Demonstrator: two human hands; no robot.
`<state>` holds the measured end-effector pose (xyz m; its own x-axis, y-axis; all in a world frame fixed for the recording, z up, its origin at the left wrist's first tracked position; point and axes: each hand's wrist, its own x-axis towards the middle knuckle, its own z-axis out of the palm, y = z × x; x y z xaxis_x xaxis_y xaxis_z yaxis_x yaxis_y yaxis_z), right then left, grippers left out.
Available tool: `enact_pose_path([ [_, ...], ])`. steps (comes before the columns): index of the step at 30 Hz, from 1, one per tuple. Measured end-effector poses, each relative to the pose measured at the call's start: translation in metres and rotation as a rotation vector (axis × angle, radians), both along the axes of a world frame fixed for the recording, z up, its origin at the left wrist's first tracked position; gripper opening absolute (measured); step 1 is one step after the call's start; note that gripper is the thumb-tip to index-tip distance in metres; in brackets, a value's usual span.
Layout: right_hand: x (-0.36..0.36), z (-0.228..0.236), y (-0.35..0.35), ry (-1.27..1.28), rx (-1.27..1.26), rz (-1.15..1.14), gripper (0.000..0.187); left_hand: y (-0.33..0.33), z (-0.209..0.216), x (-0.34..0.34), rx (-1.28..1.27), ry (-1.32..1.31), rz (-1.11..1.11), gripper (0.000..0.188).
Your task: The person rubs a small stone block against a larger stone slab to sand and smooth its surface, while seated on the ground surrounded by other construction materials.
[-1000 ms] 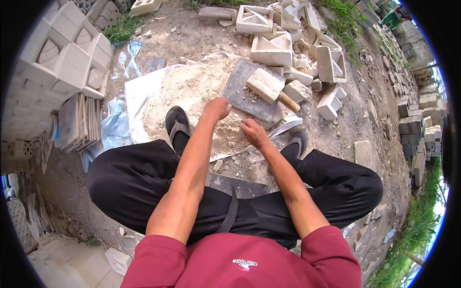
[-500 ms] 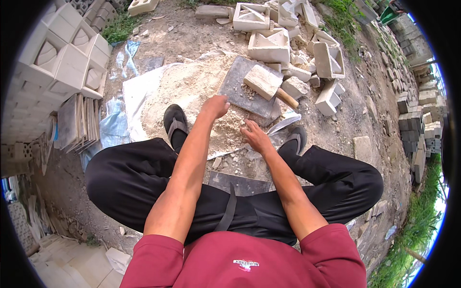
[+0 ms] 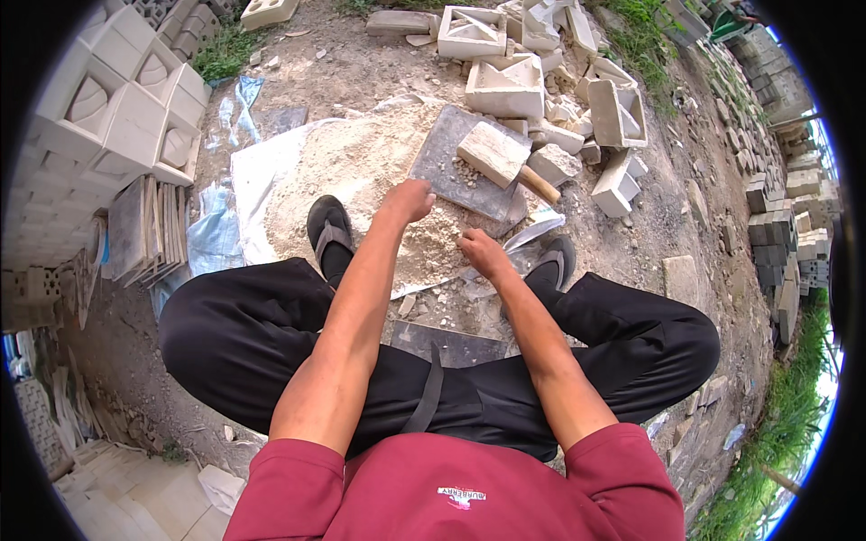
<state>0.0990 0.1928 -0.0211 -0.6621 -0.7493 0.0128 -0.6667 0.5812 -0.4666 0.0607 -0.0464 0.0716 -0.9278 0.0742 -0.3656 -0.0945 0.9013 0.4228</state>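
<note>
My left hand [image 3: 410,200] is curled loosely over the sand pile [image 3: 361,176], holding nothing I can make out, grey slab [image 3: 451,167] and block [image 3: 492,151] just past it, right hand [image 3: 483,252] fisted, can't tell on what.

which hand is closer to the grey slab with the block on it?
Left. The left hand sits at the near edge of the grey slab, about touching it. The right hand is lower, over the sand pile, clear of the slab.
</note>
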Motion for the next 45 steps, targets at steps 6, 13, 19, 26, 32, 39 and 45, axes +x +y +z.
enact_pose_path([
  [6,-0.010,0.003,-0.003,-0.165,-0.056,-0.170,0.017,0.001,-0.002,0.000,0.006,0.003,0.008,0.028],
  [13,-0.058,0.027,-0.021,-0.477,-0.311,-0.523,0.023,-0.005,-0.007,0.002,0.051,0.052,0.037,0.027],
  [19,-0.100,0.053,-0.027,-0.270,-0.543,-0.546,0.042,-0.007,0.006,0.000,0.034,-0.037,0.039,0.029],
  [26,-0.120,0.049,0.020,0.229,-0.196,-0.677,0.057,-0.041,0.036,-0.039,0.100,-0.232,-0.099,0.045],
  [32,-0.139,0.028,0.071,0.205,0.113,-0.492,0.064,-0.109,0.178,-0.110,-0.096,0.082,0.050,0.043],
  [39,-0.135,0.047,0.076,0.019,0.105,-0.451,0.044,-0.111,0.270,-0.101,-0.504,0.231,-0.327,0.036],
  [45,-0.119,0.059,0.038,-0.449,-0.270,-0.705,0.040,-0.092,0.142,-0.047,-0.401,-0.193,-0.720,0.046],
])
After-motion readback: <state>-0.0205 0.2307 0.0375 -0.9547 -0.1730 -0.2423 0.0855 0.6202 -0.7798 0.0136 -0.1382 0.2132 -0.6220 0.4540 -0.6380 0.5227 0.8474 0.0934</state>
